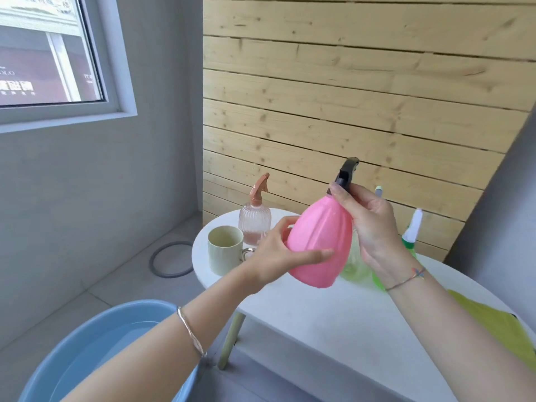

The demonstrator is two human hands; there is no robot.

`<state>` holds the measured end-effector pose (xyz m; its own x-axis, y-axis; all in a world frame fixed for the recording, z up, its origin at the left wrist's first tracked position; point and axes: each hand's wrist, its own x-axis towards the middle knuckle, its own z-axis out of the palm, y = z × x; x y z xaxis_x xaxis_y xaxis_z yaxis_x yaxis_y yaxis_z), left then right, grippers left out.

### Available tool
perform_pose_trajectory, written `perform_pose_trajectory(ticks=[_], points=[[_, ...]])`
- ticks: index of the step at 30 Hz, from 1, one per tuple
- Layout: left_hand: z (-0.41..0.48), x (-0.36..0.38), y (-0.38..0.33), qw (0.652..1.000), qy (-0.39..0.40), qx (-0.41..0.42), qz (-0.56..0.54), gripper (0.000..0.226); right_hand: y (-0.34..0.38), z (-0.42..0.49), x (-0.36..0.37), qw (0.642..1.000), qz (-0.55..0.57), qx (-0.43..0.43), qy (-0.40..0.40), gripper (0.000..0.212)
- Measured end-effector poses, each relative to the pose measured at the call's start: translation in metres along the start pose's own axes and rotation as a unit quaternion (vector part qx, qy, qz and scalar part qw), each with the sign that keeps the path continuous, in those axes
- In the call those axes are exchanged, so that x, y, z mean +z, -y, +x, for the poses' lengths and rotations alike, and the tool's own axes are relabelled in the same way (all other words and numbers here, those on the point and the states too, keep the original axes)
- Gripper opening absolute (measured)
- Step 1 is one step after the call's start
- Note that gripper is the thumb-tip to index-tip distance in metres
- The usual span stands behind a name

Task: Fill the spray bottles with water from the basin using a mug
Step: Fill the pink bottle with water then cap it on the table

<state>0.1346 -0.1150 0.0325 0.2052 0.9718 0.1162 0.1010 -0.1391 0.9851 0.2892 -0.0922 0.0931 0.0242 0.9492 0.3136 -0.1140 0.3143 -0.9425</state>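
Pink spray bottle (320,242) held tilted in mid-frame above the white table (333,309), black trigger head (348,171) pointing upper right. Left hand (278,250) cups the lower body, fingers wrapped around it. Right hand (371,224) closes on the neck just under the head, possibly twisting. Cream mug (224,249) and clear ribbed bottle (254,224) stand left of the grip; green bottles (410,239) behind right wrist. Blue basin (95,352) with water lower left.

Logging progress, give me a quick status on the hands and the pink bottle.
Left hand cradles pink spray bottle; right hand grips its neck, black sprayer still on. Bottle tilted above table. Mug idle, basin holds water. Nothing blocking.
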Motion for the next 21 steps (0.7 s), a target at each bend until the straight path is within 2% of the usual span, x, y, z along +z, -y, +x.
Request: perform_pose_trajectory(ticks=[2, 4, 5, 7, 9, 11, 14, 16, 18, 20, 21], points=[[-0.003, 0.003, -0.002, 0.993, 0.071, -0.035, -0.083, 0.084, 0.004, -0.003, -0.012, 0.997, 0.048, 0.042, 0.041, 0.038], [-0.007, 0.01, -0.009, 0.989, 0.1, -0.06, -0.089, 0.085, 0.006, -0.007, -0.019, 0.994, 0.082, 0.061, 0.042, 0.04], [-0.009, 0.014, -0.014, 0.993, 0.089, -0.06, -0.052, 0.086, 0.005, -0.009, -0.021, 0.995, 0.08, 0.054, 0.027, 0.038], [-0.011, 0.028, -0.02, 0.999, 0.021, -0.024, 0.01, 0.075, 0.004, -0.014, -0.023, 0.998, 0.063, 0.024, -0.004, 0.031], [-0.01, 0.035, -0.023, 0.999, -0.039, 0.004, 0.018, 0.065, 0.006, -0.016, -0.023, 0.998, 0.062, 0.005, -0.018, 0.03], [-0.007, 0.035, -0.022, 0.998, -0.029, -0.023, -0.053, 0.063, 0.01, -0.017, -0.026, 0.997, 0.076, 0.01, 0.0, 0.031], [-0.01, 0.031, -0.027, 0.972, 0.04, -0.114, -0.2, 0.052, 0.013, -0.017, -0.028, 0.994, 0.098, 0.027, 0.045, 0.035], [-0.009, 0.033, -0.024, 0.98, 0.024, -0.116, -0.159, 0.055, 0.011, -0.02, -0.025, 0.997, 0.071, 0.019, 0.026, 0.032], [-0.012, 0.041, -0.026, 0.993, -0.012, -0.073, -0.087, 0.053, 0.007, -0.023, -0.021, 0.998, 0.059, 0.005, -0.015, 0.03], [-0.015, 0.044, -0.032, 0.996, -0.039, -0.024, -0.074, 0.049, 0.006, -0.022, -0.018, 0.996, 0.076, 0.002, -0.044, 0.031], [-0.015, 0.044, -0.031, 0.997, -0.05, -0.008, -0.065, 0.055, 0.007, -0.022, -0.018, 0.996, 0.08, 0.0, -0.049, 0.031]])
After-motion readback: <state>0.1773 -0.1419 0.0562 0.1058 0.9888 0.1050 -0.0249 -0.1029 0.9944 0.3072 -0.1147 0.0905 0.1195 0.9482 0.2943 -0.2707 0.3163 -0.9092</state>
